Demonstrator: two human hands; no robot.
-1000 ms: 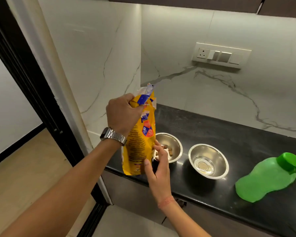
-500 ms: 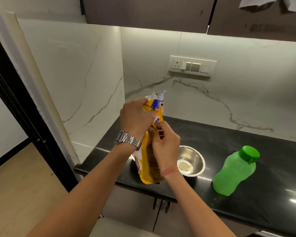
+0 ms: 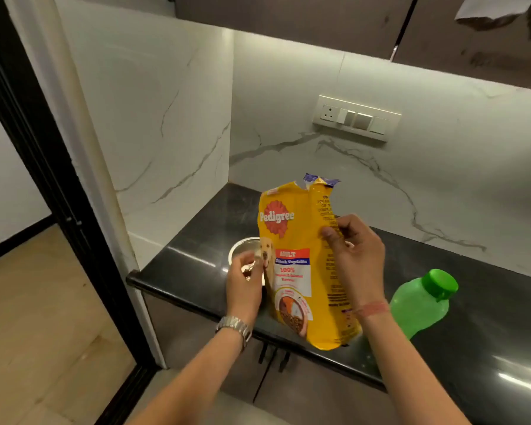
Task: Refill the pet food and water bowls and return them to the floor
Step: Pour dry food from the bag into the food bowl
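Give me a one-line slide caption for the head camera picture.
Right hand grips a yellow dog food bag upright on the black countertop, left hand at its lower edge.

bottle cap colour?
Green, a brighter shade than the green bottle body. The cap shows clearly in the head view, right of the food bag.

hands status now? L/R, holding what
Left hand: pinches the lower left edge of the Pedigree dog food bag.
Right hand: grips the bag's right side, fingers curled round it.

left wrist: silver metal watch | right wrist: red thread band
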